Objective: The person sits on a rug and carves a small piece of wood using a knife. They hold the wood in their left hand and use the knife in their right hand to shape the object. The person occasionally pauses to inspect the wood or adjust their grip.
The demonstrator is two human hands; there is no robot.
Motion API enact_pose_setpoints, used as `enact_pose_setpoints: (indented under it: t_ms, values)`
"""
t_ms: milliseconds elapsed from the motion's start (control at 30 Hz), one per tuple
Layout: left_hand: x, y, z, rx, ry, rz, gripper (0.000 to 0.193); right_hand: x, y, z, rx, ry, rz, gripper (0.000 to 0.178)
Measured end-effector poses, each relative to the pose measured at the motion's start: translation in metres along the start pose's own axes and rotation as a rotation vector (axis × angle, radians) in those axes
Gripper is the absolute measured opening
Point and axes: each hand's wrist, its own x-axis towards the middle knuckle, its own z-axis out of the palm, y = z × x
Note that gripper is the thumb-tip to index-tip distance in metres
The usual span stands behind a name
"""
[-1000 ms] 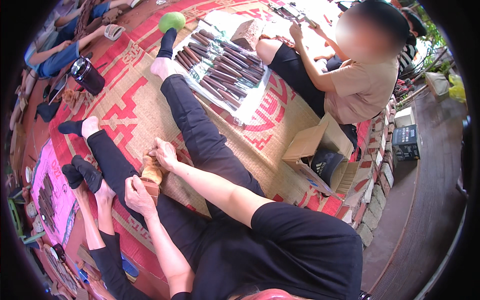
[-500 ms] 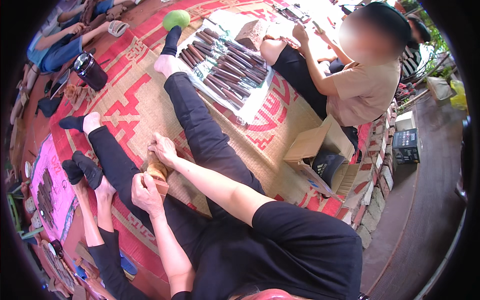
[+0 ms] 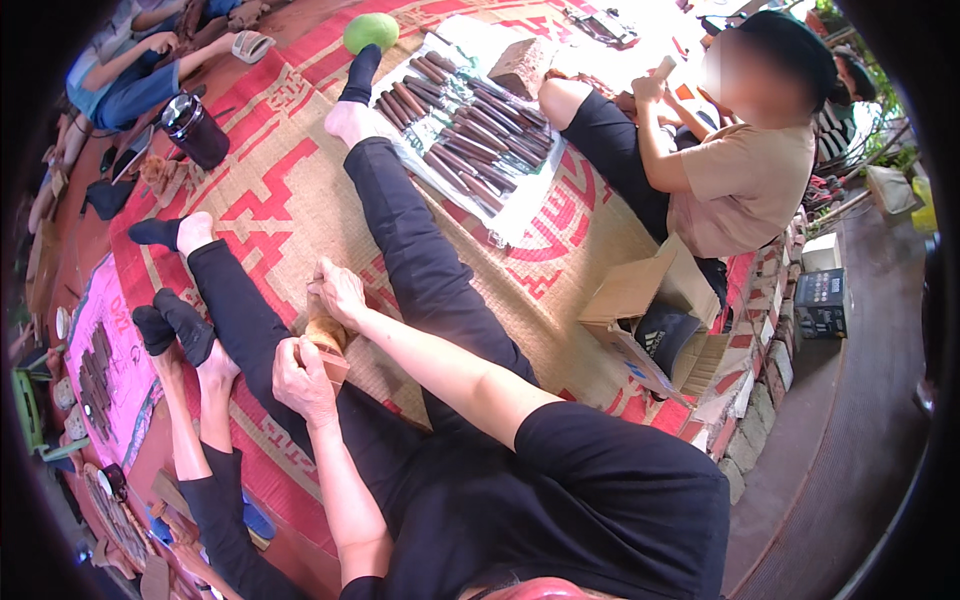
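Note:
My left hand (image 3: 305, 382) is closed around a small reddish-brown block (image 3: 334, 368), apparently wood, between my spread legs. Against that block sits a rounded tan-yellow piece (image 3: 325, 334); what it is made of I cannot make out. Just beyond it, my right hand (image 3: 340, 293) is bent with fingers pinched together at the far end of the tan piece. Whatever lies between those fingertips is hidden or too small to name. Both hands are above the woven mat (image 3: 400, 372).
Many dark wooden sticks (image 3: 478, 135) lie on a white sheet beyond my right foot, near a green ball-like object (image 3: 371, 33). To the right stand an open cardboard box (image 3: 625, 290) and a brick edge (image 3: 745, 400). Another person (image 3: 740, 185) sits there; a dark flask (image 3: 195, 130) stands left.
The whole view has shifted slightly rightward. My hands keep nearly the same grip and position. The person at the right has raised a pale piece in one hand.

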Motion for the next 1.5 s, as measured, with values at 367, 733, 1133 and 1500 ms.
enact_pose_setpoints:
  t_ms: [367, 733, 1133, 1500]
  values:
    - [-0.002, -0.003, -0.005, -0.048, 0.021, -0.032, 0.015, 0.006, -0.002, -0.017, 0.238, -0.054, -0.02, 0.026]
    - [-0.001, 0.002, -0.003, 0.017, 0.009, 0.099, 0.014, 0.028, 0.015, -0.011, -0.031, 0.128, 0.163, 0.023]
    - [0.001, 0.003, -0.002, -0.04, 0.037, 0.072, 0.015, 0.015, 0.001, -0.008, -0.28, -0.019, 0.003, 0.026]
    - [0.003, -0.001, -0.003, -0.049, 0.037, 0.054, 0.017, -0.009, 0.015, -0.029, 0.342, -0.069, 0.053, 0.021]
